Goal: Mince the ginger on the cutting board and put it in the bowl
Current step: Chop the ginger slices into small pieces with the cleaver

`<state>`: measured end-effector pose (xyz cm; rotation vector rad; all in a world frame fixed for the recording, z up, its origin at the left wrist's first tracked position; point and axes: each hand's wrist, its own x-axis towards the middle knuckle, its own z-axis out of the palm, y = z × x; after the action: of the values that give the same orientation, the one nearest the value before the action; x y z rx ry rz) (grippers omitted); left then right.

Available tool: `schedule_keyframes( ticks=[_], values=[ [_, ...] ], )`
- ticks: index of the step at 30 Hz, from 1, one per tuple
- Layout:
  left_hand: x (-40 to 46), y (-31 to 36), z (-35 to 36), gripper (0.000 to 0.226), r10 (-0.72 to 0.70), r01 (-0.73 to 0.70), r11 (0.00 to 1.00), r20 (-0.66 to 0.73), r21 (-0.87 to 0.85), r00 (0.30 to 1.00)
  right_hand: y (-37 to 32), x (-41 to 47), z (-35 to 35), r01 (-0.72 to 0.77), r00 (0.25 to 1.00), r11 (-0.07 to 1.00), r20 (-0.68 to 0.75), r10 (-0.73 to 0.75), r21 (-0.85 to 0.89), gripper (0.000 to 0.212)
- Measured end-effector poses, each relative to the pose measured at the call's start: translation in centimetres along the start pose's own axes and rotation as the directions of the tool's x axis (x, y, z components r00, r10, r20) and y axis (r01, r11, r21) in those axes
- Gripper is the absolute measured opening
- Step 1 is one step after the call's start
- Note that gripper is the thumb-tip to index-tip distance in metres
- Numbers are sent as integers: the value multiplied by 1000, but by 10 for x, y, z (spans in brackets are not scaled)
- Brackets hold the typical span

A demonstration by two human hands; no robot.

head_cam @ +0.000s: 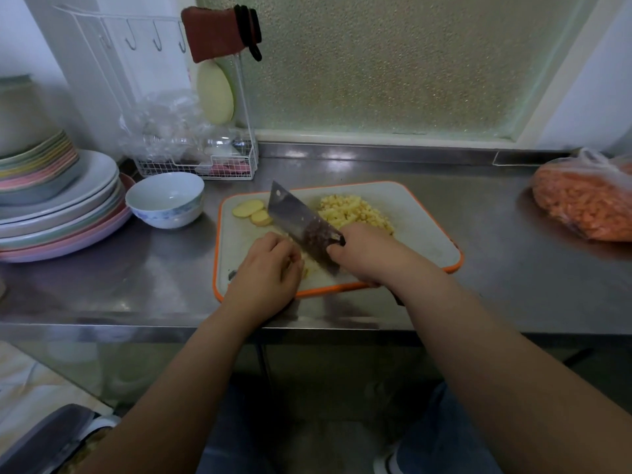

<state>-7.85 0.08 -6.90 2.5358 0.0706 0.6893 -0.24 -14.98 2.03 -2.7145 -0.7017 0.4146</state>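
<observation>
1. Our right hand (362, 254) grips the cleaver (304, 224) over the cutting board (424, 230).
2. Our left hand (270, 268), fingers curled, pins ginger (305, 270) beside the blade.
3. Minced ginger (355, 212) lies far right of the blade; ginger slices (253, 212) far left.
4. The bowl (166, 203) stands left of the board, touching stacked plates (61, 213).
5. A bagged orange foodstuff (588, 203) lies far right on the counter (102, 282).

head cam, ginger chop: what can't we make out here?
- Ginger under the left hand: curled fingers cover it.
- Steel cleaver handle: the right hand hides it.
- Orange-rimmed white cutting board near edge: both hands cover parts.
- White bowl contents: interior too dim.
</observation>
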Motion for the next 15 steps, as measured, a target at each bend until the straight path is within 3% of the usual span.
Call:
schedule_keyframes(
  ticks=[6,15],
  values=[
    [0,-4,-1,6,46,-49,998,69,41,997,-18,-12,-3,74,997,996,19,-73,-49,18],
    [2,-6,0,4,41,-46,998,85,53,995,-27,0,17,0,997,993,78,9,-120,11]
  ],
)
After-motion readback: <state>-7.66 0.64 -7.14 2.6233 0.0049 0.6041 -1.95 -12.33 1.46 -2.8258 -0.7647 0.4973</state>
